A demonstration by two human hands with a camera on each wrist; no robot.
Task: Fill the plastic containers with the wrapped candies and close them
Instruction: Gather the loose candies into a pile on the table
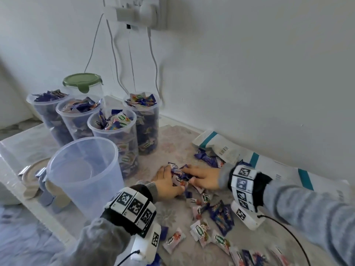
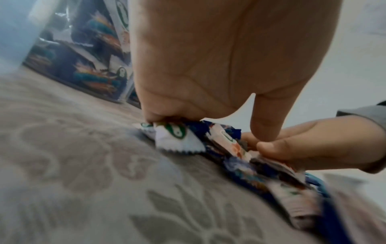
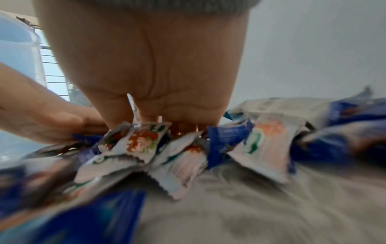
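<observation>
Head view | left hand (image 1: 166,184) and right hand (image 1: 204,178) gripped one candy bunch (image 1: 179,174) between curled fingers | best squeeze together, lift over empty container (image 1: 84,172)

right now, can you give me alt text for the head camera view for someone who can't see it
Two hands, left hand and right hand, gather a bunch of wrapped candies between them on a patterned table. An empty plastic container stands at the left, with four candy-filled open containers and a green-lidded one behind it. Loose candies lie nearer the camera.
</observation>
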